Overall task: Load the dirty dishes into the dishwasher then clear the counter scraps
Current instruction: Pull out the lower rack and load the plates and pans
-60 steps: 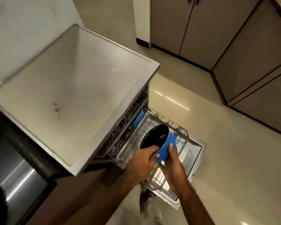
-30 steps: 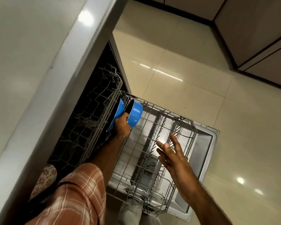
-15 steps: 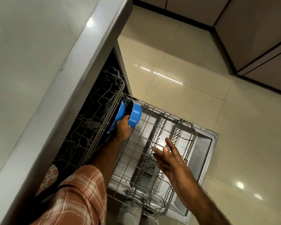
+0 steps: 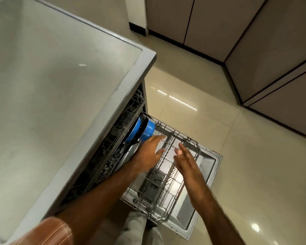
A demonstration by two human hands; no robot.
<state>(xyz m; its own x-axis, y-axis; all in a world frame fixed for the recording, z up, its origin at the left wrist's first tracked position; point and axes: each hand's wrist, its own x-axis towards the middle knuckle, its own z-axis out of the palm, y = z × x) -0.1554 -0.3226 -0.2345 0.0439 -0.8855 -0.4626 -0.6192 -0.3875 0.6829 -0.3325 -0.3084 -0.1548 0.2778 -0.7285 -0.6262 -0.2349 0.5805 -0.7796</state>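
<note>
Left hand [image 4: 148, 152], frame centre, has fingers straight and spread, holding nothing; contact with the blue bowl [image 4: 148, 130] just above it cannot be told. Right hand [image 4: 188, 167] beside it is flat and relaxed over the lower rack [image 4: 198, 150]. The bowl stands on edge at the rack's upper-left end, against a blue plate [image 4: 135, 130].

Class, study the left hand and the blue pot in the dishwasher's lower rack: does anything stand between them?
Nothing visible does. The open left hand hangs right beside the blue pot, which stands on edge at the lower rack's inner end.
</note>
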